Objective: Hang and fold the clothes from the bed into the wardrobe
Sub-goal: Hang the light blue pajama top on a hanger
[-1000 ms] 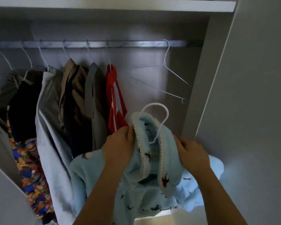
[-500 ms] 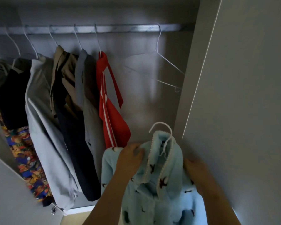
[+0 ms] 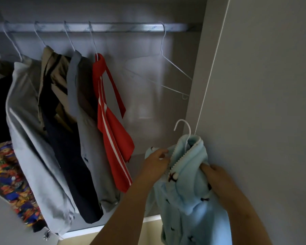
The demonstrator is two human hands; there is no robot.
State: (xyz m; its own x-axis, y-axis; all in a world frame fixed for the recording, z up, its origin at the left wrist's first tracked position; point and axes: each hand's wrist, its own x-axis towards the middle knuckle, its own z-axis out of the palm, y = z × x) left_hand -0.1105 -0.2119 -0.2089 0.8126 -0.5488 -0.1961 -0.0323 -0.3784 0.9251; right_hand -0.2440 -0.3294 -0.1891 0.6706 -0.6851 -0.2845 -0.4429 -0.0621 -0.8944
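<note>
A light blue fleece garment [image 3: 189, 197] with small dark prints and a white beaded trim hangs on a white wire hanger whose hook [image 3: 183, 126] sticks up from the collar. My left hand [image 3: 156, 161] grips the garment's left shoulder. My right hand [image 3: 215, 177] grips its right side near the collar. Both hold it low at the right of the open wardrobe, well below the metal rail [image 3: 99, 27].
On the rail hang several clothes: a red striped garment [image 3: 111, 124], a grey shirt [image 3: 81, 110], a dark and tan jacket [image 3: 60, 103], a pale grey jacket [image 3: 25, 110]. An empty white hanger [image 3: 166, 75] hangs at the rail's right end. The wardrobe's side panel [image 3: 263, 85] stands right.
The view has shifted, so the rail sits lower in frame than half a second ago. The blue garment and both hands have moved right and lower, and the collar is closed further around the hanger.
</note>
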